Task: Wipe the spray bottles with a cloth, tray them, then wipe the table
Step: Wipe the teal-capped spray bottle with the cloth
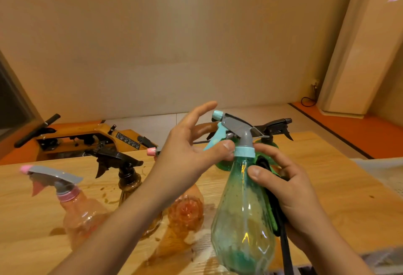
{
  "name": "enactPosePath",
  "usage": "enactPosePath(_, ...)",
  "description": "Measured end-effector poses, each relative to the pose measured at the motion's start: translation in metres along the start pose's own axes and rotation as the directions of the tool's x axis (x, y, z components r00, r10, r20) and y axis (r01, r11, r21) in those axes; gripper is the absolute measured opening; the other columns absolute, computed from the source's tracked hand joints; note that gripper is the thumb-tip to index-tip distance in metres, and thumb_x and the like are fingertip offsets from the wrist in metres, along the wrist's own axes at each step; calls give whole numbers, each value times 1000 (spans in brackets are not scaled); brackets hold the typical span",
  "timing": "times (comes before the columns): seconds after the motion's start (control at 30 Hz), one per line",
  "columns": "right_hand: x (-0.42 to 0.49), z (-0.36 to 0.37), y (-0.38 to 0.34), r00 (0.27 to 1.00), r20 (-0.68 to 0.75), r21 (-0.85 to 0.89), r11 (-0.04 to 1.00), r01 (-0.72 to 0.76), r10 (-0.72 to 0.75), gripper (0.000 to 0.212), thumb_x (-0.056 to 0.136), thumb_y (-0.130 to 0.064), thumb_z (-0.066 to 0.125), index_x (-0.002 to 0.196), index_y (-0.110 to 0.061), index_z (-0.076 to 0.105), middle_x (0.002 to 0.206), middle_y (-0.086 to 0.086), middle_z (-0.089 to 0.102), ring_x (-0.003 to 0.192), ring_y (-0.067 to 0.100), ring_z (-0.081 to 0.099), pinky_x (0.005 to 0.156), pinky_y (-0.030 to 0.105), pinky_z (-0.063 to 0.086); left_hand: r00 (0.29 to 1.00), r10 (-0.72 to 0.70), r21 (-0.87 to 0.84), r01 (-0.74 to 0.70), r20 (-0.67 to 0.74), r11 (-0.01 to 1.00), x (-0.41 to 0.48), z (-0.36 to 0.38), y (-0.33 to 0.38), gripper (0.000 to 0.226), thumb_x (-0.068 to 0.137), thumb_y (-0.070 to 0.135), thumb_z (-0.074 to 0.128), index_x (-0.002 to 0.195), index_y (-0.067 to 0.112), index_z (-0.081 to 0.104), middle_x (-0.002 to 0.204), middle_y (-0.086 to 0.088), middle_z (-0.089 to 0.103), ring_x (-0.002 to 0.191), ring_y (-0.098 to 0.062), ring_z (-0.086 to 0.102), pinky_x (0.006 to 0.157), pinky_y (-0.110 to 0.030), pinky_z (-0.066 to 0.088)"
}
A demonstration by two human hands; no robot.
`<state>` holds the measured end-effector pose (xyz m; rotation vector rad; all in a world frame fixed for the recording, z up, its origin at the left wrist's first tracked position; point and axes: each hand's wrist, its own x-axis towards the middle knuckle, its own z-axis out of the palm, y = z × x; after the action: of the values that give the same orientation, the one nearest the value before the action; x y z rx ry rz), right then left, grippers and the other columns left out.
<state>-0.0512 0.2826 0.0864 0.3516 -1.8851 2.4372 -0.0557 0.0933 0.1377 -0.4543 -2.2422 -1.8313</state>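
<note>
I hold a teal see-through spray bottle (242,213) with a grey and blue head upright above the wooden table (331,189). My right hand (290,187) grips its neck and shoulder, with a green and black cloth (273,207) pressed between palm and bottle. My left hand (187,150) touches the blue collar with its thumb, fingers spread straight. A pink bottle (76,207) stands at the left, beside a brown bottle with a black head (127,178). An orange bottle (185,209) lies behind my left forearm. A green bottle with a black head (275,128) is half hidden behind the teal one.
Wet brown smears (174,259) spot the table around the bottles near the front edge. A pale tray-like thing (383,174) lies at the table's right edge. Behind the table on the floor sits a yellow machine (87,137) with a black handle.
</note>
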Motion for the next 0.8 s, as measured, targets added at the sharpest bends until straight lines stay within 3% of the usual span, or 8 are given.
enactPosePath(0.13, 3, -1, 1, 998, -56, 20, 999, 38, -37, 43, 65, -20, 81, 105, -35, 76, 101, 11, 77, 81, 26, 75, 65, 35, 61, 1000, -25, -119, 24, -11, 993, -33, 7, -17, 75, 83, 24, 80, 141, 55, 44, 132, 25, 58, 109, 0, 70, 77, -10, 55)
enactPosePath(0.2, 5, -1, 1, 996, -71, 10, 998, 58, -57, 42, 66, -20, 80, 105, -35, 76, 101, 10, 77, 81, 25, 75, 64, 34, 60, 1000, -21, -131, 20, -11, 991, -51, 9, -29, 74, 82, 42, 85, 140, 61, 43, 138, 26, 59, 119, -1, 66, 83, -13, 56)
enactPosePath(0.27, 6, 1, 2, 994, -79, -1, 997, 72, -72, 42, 67, -20, 80, 106, -35, 76, 102, 9, 77, 83, 26, 75, 65, 34, 60, 999, -45, -132, 44, -3, 990, -68, 14, -38, 86, 64, 69, 84, 137, 70, 38, 140, 30, 56, 124, -1, 62, 89, -23, 58)
enactPosePath(0.33, 7, 4, 4, 994, -75, -6, 997, 76, -76, 41, 68, -21, 80, 106, -36, 76, 104, 9, 77, 86, 28, 75, 66, 35, 61, 997, -74, -178, 67, -34, 982, -79, 21, -46, 98, 50, 81, 82, 135, 75, 33, 142, 30, 53, 127, -2, 61, 94, -31, 56)
enactPosePath(0.47, 9, 12, 10, 994, -79, 19, 997, 76, -74, 40, 69, -19, 79, 105, -35, 76, 104, 10, 76, 87, 29, 75, 67, 35, 62, 997, -57, -265, 41, -52, 963, -89, 35, -59, 100, 50, 71, 90, 138, 64, 44, 141, 23, 58, 129, -6, 61, 93, -23, 57)
enactPosePath(0.6, 8, 18, 13, 995, -77, 7, 997, 72, -71, 42, 70, -16, 85, 108, -31, 75, 101, 7, 77, 87, 28, 76, 70, 37, 63, 996, -64, -304, 43, -59, 952, -95, 41, -67, 82, 60, 33, 91, 133, 50, 58, 137, 19, 63, 123, -8, 65, 90, -22, 58)
enactPosePath(0.67, 5, 20, 17, 994, -82, -15, 998, 68, -69, 45, 70, -17, 89, 112, -27, 73, 99, 3, 77, 87, 25, 76, 71, 37, 62, 993, -82, -326, 51, -83, 944, -99, 41, -71, 78, 61, 29, 88, 132, 46, 62, 134, 10, 67, 121, -16, 68, 89, -27, 59)
enactPosePath(0.8, -1, 25, 30, 997, -57, 49, 998, 46, -43, 33, 81, -23, 73, 112, -18, 63, 89, -1, 74, 77, 16, 70, 63, 28, 58, 980, -94, -343, 29, -174, 939, -105, 39, -75, 73, 61, 30, 84, 130, 45, 64, 132, 9, 69, 118, -15, 70, 86, -25, 60)
